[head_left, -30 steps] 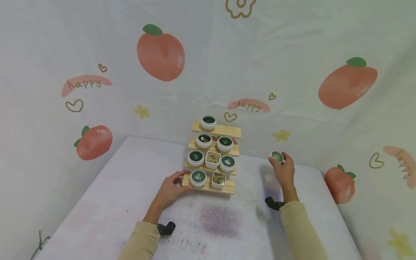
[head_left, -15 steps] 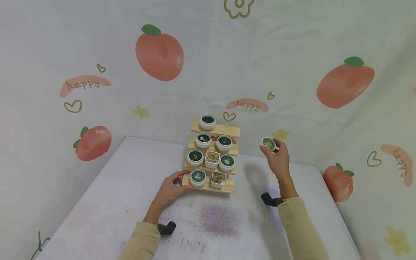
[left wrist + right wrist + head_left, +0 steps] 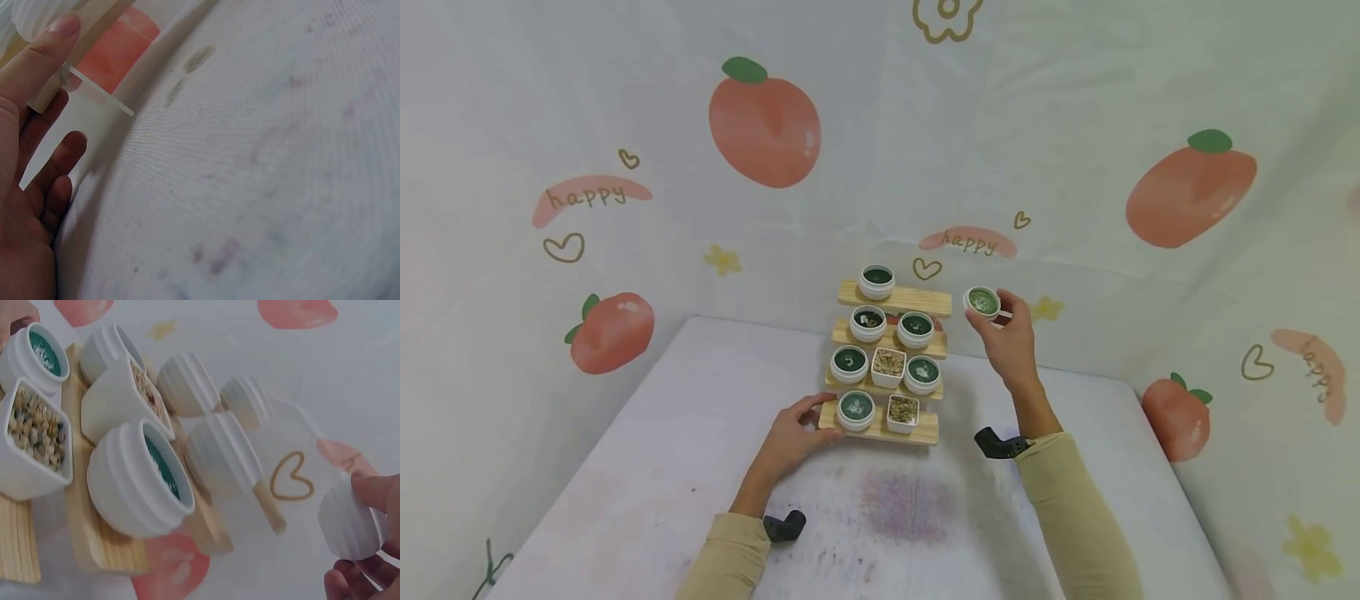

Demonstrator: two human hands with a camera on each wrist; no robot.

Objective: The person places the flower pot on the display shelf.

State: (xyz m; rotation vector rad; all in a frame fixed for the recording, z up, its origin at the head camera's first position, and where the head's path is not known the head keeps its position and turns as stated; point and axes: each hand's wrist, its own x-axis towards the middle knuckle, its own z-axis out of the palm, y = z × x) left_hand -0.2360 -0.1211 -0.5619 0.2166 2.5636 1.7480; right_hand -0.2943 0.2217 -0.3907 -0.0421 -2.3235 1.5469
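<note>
My right hand holds a small round white pot with a green filling, raised in the air just right of the top step. Its ribbed side shows in the right wrist view, between thumb and fingers. With thumb above and fingers below, my left hand grips the left end of the bottom plank of a tiered wooden stand. That hand is beside a round green-filled pot. One round pot stands at the left of the top step.
Lower steps carry several round white pots and two square white pots of small pebbles. The stand is on a white, stained tabletop, in front of a fruit-printed cloth backdrop.
My right hand has carried the pot up and to the left, from above the right side of the table to beside the top step. The left hand keeps its place on the stand.
</note>
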